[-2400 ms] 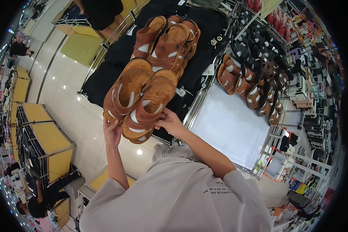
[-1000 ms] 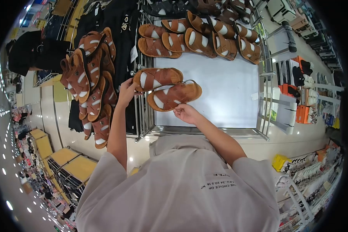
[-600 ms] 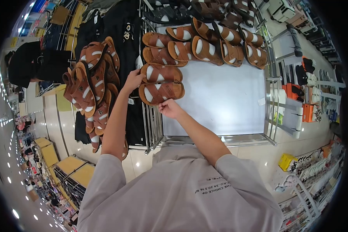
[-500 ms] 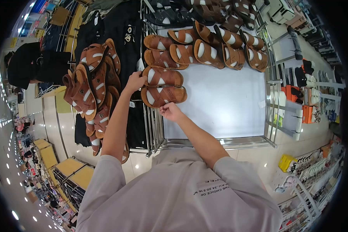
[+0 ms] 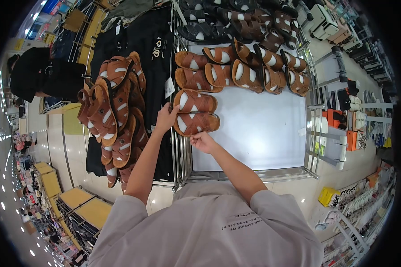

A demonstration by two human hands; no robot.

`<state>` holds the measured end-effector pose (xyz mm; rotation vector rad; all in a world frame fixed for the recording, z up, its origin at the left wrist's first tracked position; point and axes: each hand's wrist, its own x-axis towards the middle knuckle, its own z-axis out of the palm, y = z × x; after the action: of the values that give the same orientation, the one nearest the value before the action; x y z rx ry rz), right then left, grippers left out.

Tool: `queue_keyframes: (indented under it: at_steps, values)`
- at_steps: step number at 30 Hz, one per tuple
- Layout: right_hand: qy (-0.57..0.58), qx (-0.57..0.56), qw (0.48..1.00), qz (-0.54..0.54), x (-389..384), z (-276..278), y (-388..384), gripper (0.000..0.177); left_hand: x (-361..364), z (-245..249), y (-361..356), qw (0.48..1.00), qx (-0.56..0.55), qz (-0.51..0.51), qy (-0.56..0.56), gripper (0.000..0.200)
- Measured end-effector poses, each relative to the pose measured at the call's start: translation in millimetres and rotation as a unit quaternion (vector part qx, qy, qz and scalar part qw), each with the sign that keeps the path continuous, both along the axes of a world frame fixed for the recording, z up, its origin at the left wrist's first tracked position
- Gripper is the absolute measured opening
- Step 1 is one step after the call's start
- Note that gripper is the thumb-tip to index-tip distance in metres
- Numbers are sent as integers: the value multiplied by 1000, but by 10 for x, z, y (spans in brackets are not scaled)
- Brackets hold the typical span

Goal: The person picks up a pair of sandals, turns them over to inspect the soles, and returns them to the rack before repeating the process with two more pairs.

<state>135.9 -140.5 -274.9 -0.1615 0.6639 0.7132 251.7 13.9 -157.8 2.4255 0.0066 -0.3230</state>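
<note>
Two brown cross-strap sandals lie side by side on the white shelf, toes to the left: an upper sandal [image 5: 196, 102] and a lower sandal [image 5: 194, 124]. White stuffing shows under their straps. My left hand [image 5: 167, 117] is at the toe ends near the shelf's left rail, its fingers closed at the sandals' edge. Curled against the near side of the lower sandal is my right hand [image 5: 203, 142], fingertips pinched at its sole. Directly beyond the pair, more brown sandals [image 5: 247, 75] stand in rows, some propped on others.
Chrome rails frame the white shelf [image 5: 263, 133]. To the left, a heap of brown sandals [image 5: 113, 107] rests on black garments [image 5: 153, 84]. Dark sandals [image 5: 249, 26] fill the far end. Shoe racks [image 5: 356, 115] stand across the aisle on the right.
The view has shifted, so the shelf appears lower and further right. The lower sandal now lies slightly more in line with the upper one. Both hands remain at the pair.
</note>
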Motion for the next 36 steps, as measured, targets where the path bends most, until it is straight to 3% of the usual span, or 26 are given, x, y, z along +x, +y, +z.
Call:
queue_keyframes:
  at_steps: [2,8,11,14,16,18,19,20,23,25,27,30,33,36]
  values:
    - [-20,20,1000,10,3,53,46,8,-41,16,9,1000,14,-5,16,45]
    - [-14,-5,1000,11,55,-32,76,11,-70,-117,-104,996,44,14,-71,43]
    - [-8,-51,998,30,-45,-27,25,26,-122,-174,-85,998,26,41,-46,52]
    - [-28,-127,987,98,-238,21,-203,43,-295,-276,69,984,17,18,-175,51]
    - [-64,-163,977,121,-446,119,-473,48,-521,103,175,991,-44,86,-91,46]
    - [-101,-175,972,123,-688,238,-798,47,-814,282,438,979,-76,162,-102,33]
    - [-115,-183,969,118,-814,320,-963,45,-958,232,687,961,-152,204,-110,28]
    - [-105,-192,970,106,-944,365,-1112,43,-1091,499,773,927,-236,272,-105,23]
    - [-72,-233,966,85,-1293,479,-1453,38,-1303,913,1263,850,-268,397,-219,20]
    - [-66,-252,962,82,-1462,448,-1533,36,-1299,837,1813,804,-258,443,-301,21]
    - [-63,-283,952,94,-1564,381,-1564,34,-1237,769,2216,769,-280,506,-271,30]
    - [-80,-328,931,135,-1622,224,-1476,33,-1021,680,2567,697,-419,572,-107,44]
    - [-101,-365,913,152,-1638,122,-1364,31,-849,574,2794,696,-446,560,-52,55]
    - [-109,-391,903,138,-1678,116,-1384,29,-691,559,2877,746,-365,557,-21,59]
